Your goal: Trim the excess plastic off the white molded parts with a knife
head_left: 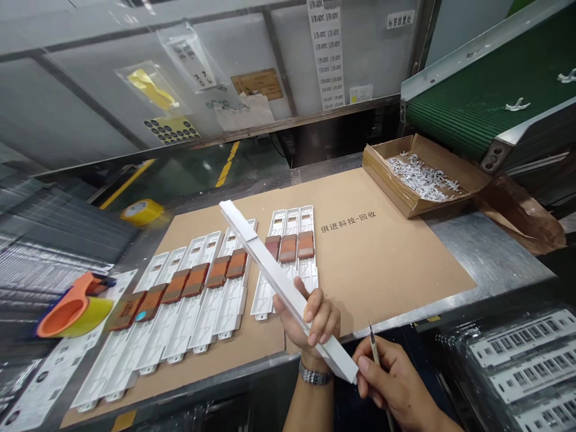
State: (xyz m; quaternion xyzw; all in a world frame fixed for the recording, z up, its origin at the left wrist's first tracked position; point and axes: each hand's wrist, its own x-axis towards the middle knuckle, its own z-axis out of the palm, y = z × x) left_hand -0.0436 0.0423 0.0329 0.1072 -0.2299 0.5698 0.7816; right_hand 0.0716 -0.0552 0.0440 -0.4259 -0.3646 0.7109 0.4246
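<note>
Fingers of the left hand wrap a long white strip, held slanted above the cardboard sheet's front edge. The right hand pinches a thin pointed tool beside the strip's near end. A slip could jab the left wrist, or the strip's far end could dip and knock the white trays.
</note>
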